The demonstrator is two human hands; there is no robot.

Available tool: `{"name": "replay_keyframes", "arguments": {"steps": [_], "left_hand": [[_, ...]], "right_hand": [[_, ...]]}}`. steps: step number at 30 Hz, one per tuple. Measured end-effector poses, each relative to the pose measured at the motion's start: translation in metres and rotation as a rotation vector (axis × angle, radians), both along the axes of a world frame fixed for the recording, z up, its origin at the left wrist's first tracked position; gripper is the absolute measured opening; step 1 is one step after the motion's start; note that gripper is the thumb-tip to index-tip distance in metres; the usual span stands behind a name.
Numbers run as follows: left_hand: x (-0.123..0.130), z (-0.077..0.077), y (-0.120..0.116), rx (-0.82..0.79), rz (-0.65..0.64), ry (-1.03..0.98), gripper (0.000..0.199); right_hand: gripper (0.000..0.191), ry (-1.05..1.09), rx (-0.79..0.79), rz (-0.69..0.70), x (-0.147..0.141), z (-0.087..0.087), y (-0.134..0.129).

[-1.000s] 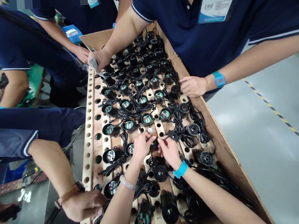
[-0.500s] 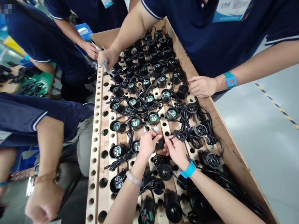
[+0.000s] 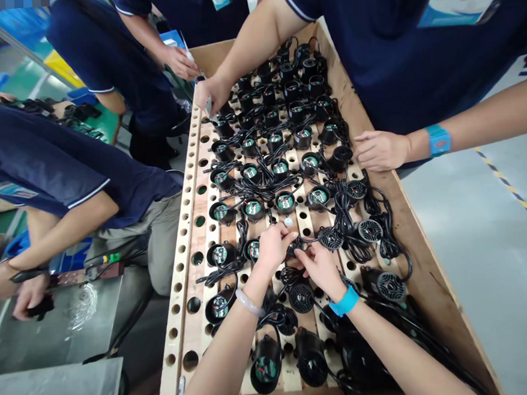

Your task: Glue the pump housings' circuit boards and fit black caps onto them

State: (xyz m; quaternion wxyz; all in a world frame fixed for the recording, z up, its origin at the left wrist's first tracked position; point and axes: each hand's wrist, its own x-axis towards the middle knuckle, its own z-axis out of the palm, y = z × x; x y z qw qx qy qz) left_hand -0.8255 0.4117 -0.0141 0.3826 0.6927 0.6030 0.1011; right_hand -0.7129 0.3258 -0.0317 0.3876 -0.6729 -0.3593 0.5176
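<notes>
In the middle of a wooden tray [image 3: 176, 306] with drilled holes, both hands are at one small black round housing [image 3: 294, 245]. My left hand [image 3: 273, 248] has its fingers closed on the housing's left side, with a pale bangle at the wrist. From the right, my right hand [image 3: 319, 266], with a blue wristband, curls its fingertips against the same housing; much of it is hidden by fingers. A grille-topped black housing [image 3: 301, 297] with a coiled cable sits just below. Above the hands are a small white cap [image 3: 288, 221] and an open housing with a green circuit board [image 3: 285, 202].
Rows of black housings and bundled cables [image 3: 348, 206] fill the tray. Across it, a co-worker's hand [image 3: 213, 95] holds a small pale item, and their other hand [image 3: 380, 150] rests on the tray's side. Another co-worker sits left by a metal surface [image 3: 73, 313]. A wrench [image 3: 180, 393] lies at the near-left corner.
The whole view has shifted, so the tray appears farther right. My hands stay at the same housing, the right fingers now closer against it. The seated co-worker's arm at left has drawn back.
</notes>
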Motion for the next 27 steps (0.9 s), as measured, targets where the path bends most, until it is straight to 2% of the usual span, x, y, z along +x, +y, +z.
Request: {"name": "replay_keyframes", "arguments": {"steps": [9,14,22,27], "left_hand": [[-0.001,-0.001,0.001,-0.022,0.024,-0.05,0.017],[-0.004,0.002,0.005,-0.076,0.039,-0.101,0.017],[-0.013,0.002,0.008,-0.186,0.027,-0.175,0.007],[-0.014,-0.001,0.007,-0.172,0.012,-0.154,0.006]], "right_hand": [[0.027,0.112,-0.084,-0.05,-0.006,-0.011,0.006],[0.026,0.19,-0.117,-0.085,-0.006,-0.008,0.008],[0.03,0.307,-0.163,-0.155,-0.009,-0.002,0.009],[0.035,0.354,-0.185,-0.17,-0.008,0.003,0.009]]}}
